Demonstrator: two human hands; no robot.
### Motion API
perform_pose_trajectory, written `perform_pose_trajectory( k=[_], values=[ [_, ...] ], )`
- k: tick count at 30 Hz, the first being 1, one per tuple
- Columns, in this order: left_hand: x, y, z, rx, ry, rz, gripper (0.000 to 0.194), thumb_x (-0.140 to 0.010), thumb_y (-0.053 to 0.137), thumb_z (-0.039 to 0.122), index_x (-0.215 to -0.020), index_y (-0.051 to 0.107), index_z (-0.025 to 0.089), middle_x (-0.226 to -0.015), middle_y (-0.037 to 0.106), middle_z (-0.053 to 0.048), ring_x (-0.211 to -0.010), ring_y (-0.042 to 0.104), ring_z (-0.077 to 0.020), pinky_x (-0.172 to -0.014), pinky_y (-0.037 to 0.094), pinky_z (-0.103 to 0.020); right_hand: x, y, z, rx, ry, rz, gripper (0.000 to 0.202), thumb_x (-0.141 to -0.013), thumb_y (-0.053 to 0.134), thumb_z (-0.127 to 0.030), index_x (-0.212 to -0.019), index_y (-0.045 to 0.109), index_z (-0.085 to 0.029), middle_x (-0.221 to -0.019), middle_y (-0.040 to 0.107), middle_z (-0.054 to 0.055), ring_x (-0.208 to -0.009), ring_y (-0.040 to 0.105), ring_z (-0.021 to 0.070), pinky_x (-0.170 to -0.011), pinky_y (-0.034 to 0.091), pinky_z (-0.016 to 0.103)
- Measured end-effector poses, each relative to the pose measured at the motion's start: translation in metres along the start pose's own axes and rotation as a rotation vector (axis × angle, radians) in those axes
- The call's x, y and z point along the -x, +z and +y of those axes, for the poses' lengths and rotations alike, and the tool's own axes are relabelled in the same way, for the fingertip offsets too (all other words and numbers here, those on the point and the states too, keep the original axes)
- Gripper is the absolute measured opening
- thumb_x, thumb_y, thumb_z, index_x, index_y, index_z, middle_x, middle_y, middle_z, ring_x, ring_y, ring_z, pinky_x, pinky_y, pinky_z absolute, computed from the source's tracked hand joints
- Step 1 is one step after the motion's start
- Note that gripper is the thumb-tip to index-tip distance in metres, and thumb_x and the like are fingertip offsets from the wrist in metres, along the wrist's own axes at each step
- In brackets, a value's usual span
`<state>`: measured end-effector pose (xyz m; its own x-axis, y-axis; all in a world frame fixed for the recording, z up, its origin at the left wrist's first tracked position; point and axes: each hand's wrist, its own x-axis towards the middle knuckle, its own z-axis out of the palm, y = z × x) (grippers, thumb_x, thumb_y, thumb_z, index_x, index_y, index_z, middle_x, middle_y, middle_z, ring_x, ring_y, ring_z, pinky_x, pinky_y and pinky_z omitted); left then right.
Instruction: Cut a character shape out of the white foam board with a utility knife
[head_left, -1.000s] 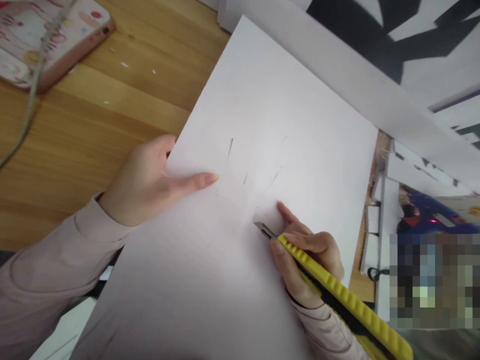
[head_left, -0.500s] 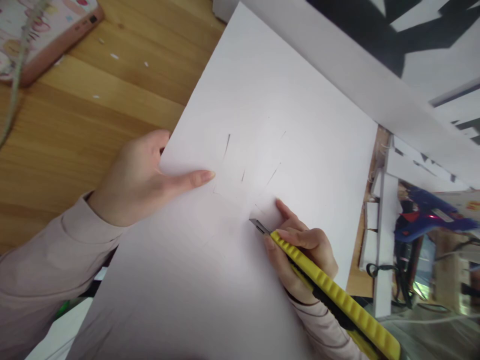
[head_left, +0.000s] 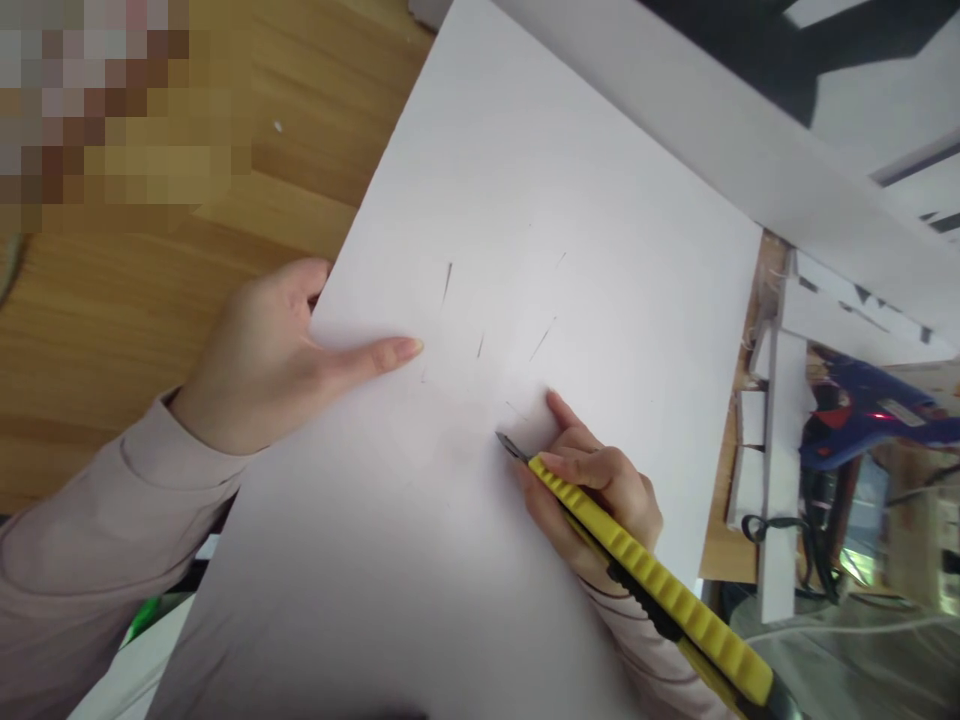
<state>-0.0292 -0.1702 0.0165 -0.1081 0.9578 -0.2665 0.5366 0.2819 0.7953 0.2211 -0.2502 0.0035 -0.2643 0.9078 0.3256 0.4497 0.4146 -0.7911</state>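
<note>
A large white board (head_left: pixel 600 290), foam board or stiff card, lies slanted across the middle, with several short dark slits or lines on its face. My left hand (head_left: pixel 277 365) grips its left edge, thumb flat on top and the other fingers mostly hidden beneath. In my right hand (head_left: pixel 592 495) is a yellow utility knife (head_left: pixel 645 560), its handle slanting down to the lower right. The blade is out, and its tip is at the board's surface near a faint line; whether it cuts in, I cannot tell.
A wooden table (head_left: pixel 300 190) shows at the left, with a small white scrap on it. White panels with black shapes (head_left: pixel 735 50) stand behind. At the right are white strips (head_left: pixel 784 470), a blue glue gun (head_left: pixel 870 410) and black cable. A blurred patch covers the upper left corner.
The knife has turned slightly, so its blade looks narrower, and its tip stays near the same spot on the board. My left hand keeps its grip. The whole view has shifted a little.
</note>
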Motion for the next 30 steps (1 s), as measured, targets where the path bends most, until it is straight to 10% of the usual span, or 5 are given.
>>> perform_pose_trajectory(
  k=[17, 26, 30],
  values=[
    [-0.001, -0.001, -0.001, 0.012, -0.063, -0.028, 0.055, -0.057, 0.083, 0.06, -0.091, 0.069, 0.019, -0.085, 0.074, -0.001, -0.073, 0.067, -0.0191, -0.059, 0.052, -0.025, 0.002, -0.013, -0.005, -0.134, 0.065, -0.036, 0.029, -0.07, 0.065, 0.002, -0.081, 0.055, -0.023, -0.058, 0.044, -0.011, -0.049, 0.039, 0.0066, -0.113, 0.048, 0.059],
    [-0.001, 0.0, 0.0, 0.064, -0.037, -0.041, 0.053, -0.06, 0.083, 0.056, -0.092, 0.07, 0.016, -0.09, 0.075, -0.005, -0.079, 0.069, -0.0197, -0.065, 0.055, -0.027, 0.011, -0.011, 0.007, -0.529, 0.226, 0.516, 0.014, -0.085, 0.072, -0.022, -0.079, 0.059, -0.023, -0.053, 0.047, -0.011, -0.048, 0.049, 0.0092, -0.105, 0.051, 0.061],
    [-0.001, 0.001, 0.0, 0.134, -0.013, -0.078, 0.052, -0.062, 0.083, 0.053, -0.095, 0.069, 0.015, -0.096, 0.076, -0.007, -0.083, 0.07, -0.0212, -0.069, 0.056, -0.03, 0.017, -0.007, 0.01, -0.492, 0.301, 0.514, 0.015, -0.089, 0.071, -0.027, -0.082, 0.058, -0.024, -0.045, 0.043, -0.016, -0.036, 0.034, 0.0052, -0.11, 0.046, 0.055]
  ],
)
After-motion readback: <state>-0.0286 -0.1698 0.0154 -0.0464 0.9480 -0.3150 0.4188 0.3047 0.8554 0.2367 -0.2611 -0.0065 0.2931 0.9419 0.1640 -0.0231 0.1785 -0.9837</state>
